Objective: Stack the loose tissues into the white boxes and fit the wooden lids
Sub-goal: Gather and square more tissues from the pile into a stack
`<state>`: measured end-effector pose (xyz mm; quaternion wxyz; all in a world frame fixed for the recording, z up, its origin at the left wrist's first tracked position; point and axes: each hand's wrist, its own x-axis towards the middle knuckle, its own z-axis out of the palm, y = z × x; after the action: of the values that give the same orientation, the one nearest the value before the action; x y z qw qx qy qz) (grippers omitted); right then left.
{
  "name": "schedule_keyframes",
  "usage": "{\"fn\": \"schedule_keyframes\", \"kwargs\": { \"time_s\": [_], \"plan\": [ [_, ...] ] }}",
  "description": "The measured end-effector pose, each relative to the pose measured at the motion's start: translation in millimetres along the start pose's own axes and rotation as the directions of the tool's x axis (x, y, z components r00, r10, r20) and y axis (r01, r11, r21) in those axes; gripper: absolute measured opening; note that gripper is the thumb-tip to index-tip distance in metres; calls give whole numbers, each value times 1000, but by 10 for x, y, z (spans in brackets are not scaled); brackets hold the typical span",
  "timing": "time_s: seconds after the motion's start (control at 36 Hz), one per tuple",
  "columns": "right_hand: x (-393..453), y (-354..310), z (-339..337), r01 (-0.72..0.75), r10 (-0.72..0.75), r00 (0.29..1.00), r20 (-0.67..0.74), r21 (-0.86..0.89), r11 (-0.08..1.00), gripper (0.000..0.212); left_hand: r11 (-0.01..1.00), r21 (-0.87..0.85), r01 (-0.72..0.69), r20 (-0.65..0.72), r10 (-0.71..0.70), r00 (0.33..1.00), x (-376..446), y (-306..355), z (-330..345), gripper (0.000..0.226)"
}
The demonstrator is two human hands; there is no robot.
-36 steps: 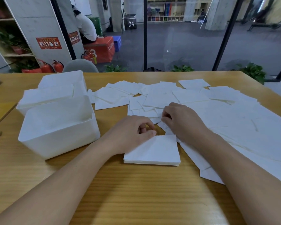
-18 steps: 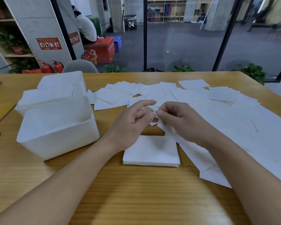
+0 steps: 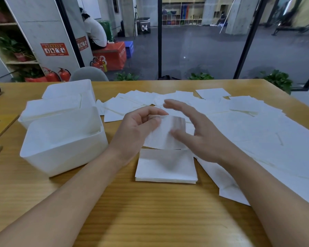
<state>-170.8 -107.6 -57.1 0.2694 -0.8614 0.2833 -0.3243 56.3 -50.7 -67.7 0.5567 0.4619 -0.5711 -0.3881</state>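
A wooden bench carries two white boxes at centre left, both holding tissues. The left hand pinches one tissue in its fingers above a small stack; the right hand hovers, fingers apart. Loose tissues spread right.

Glass wall behind wooden table; grey floor beyond.

L hand lifted a tissue; R hand let go.
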Motion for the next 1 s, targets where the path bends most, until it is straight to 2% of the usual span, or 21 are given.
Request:
{"fn": "schedule_keyframes", "kwargs": {
  "time_s": [0.06, 0.14, 0.25, 0.31, 0.36, 0.42, 0.53, 0.64, 0.72, 0.78, 0.89, 1.0],
  "plan": [
    [8, -28, 28, -14, 16, 1000, -26, 54, 998, 56, 999, -4, -42, 13, 42, 999, -5, 25, 12, 19],
    [28, -17, -30, -95, 107, 988, -109, 107, 990, 29, 998, 26, -51, -28, 51, 998, -8, 47, 11, 18],
    [51, 65, -153, -198, 218, 973, -75, 207, 958, 9, 990, 142, 4, -85, 8, 996, 13, 66, -45, 21],
    [55, 98, -204, -273, 281, 960, -7, 220, 937, 7, 979, 201, 41, -70, -27, 997, 13, 98, -75, 22],
    [51, 132, -247, -334, 325, 943, 78, 212, 918, 8, 943, 331, 40, -39, -28, 999, 12, 121, -108, 23],
    [42, 150, -283, -367, 343, 929, 142, 217, 905, 10, 887, 461, 44, 17, -58, 998, 9, 144, -145, 21],
    [20, 124, -302, -405, 354, 897, 265, 172, 898, 15, 799, 596, 80, 104, -176, 979, -21, 170, -217, 18],
    [25, 111, -293, -419, 348, 892, 288, 237, 877, 20, 848, 522, 90, 114, -174, 978, -30, 149, -212, 13],
    [41, 81, -339, -439, 333, 882, 334, 324, 838, 47, 908, 406, 104, 121, -166, 979, -37, 171, -188, 12],
    [38, 64, -373, -459, 328, 866, 378, 339, 822, 58, 917, 389, 91, 98, -140, 985, -37, 194, -174, 13],
    [45, 91, -410, -500, 331, 843, 424, 392, 772, 42, 933, 352, 81, 50, -105, 993, -17, 212, -180, 15],
    [25, 107, -411, -510, 367, 830, 420, 302, 805, 27, 886, 448, 117, 170, -213, 962, -23, 191, -279, 16]
  ]
}}
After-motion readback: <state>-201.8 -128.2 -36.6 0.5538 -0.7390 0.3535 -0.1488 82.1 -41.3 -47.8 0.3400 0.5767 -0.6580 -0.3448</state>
